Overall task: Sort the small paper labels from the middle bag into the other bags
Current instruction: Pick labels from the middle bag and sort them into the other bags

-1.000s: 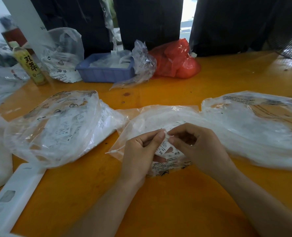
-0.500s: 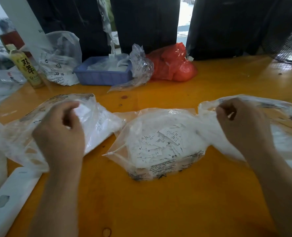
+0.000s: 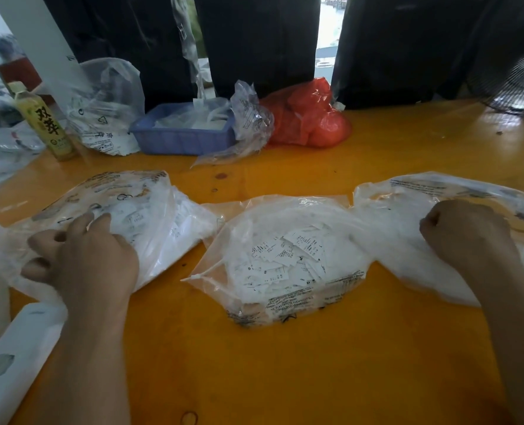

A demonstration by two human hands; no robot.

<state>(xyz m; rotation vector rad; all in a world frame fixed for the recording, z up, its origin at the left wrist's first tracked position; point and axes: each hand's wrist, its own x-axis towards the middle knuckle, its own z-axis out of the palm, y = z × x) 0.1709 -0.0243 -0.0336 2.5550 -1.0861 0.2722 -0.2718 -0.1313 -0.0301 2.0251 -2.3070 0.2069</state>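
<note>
Three clear plastic bags lie in a row on the orange table [image 3: 285, 369]. The middle bag [image 3: 288, 207] holds a heap of small white paper labels [image 3: 288, 259] with printed size letters, and neither hand touches it. My left hand [image 3: 83, 256] rests on the left bag [image 3: 153, 207] with its fingers spread; labels show through the plastic beside it. My right hand [image 3: 469, 237] sits on the right bag [image 3: 408, 197] as a curled fist, back to the camera. What lies under its fingers is hidden.
Along the table's far edge stand a green tea bottle [image 3: 44, 121], a printed clear bag [image 3: 107, 102], a blue tray [image 3: 178, 139], a crumpled clear bag [image 3: 250, 124] and a red bag [image 3: 306, 118]. A white flat pack [image 3: 15, 357] lies front left. A black fan [image 3: 518, 84] is far right.
Both hands left the middle bag, where they pinched a label together, and moved apart to the outer bags. My left hand's fingers have since spread flat on the left bag.
</note>
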